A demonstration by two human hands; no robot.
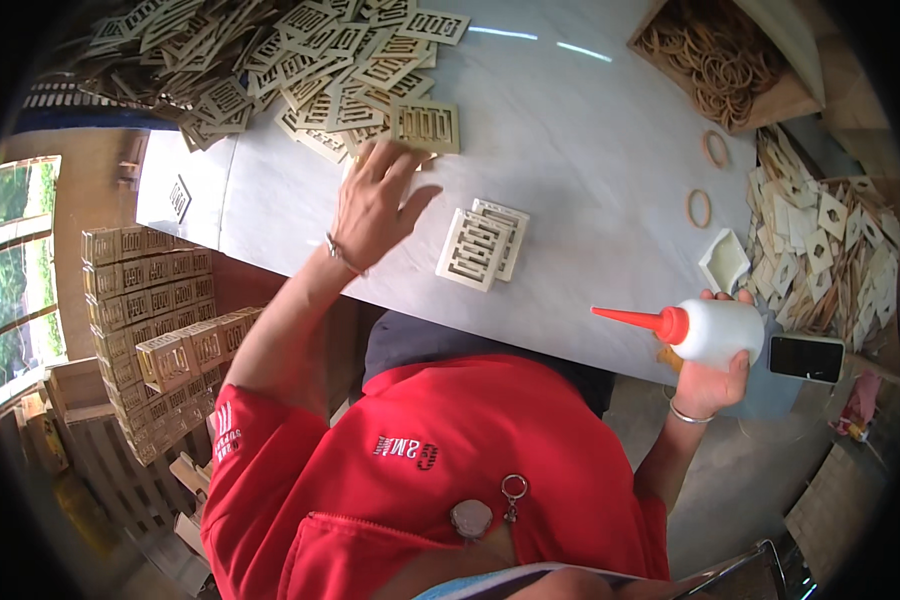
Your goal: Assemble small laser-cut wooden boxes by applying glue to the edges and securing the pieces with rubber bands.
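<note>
Two slotted panels (476,249) – pale, cut through with short slots, lying one partly over the other at the middle of the table (590,180), toward the front edge. The edges are out of line; squaring them by the corners before any pressing would, in our judgement, serve best.

One squeeze bottle (727,333), white, with a long red nozzle (642,320). Right hand (705,388) wrapped around it, bottle on its side, tip pointing left toward the panels yet well apart from them. We would keep the squeeze light while the tip is away from the work, and expect small, even dabs to be tidier than a long run.

Left hand (378,195), holding nothing that we can see: fingers reaching to the near edge of the panel pile (345,60), thumb spread away. Just beyond the fingertips, one loose panel (428,126); whether they touch it, we cannot tell. A single piece is best taken by its rim – slender bars may snap. The two hands are well apart.

Farther right: two tan rings (699,208), a small white dish (724,260), a heap of offcuts (820,240), a phone (806,358).
</note>
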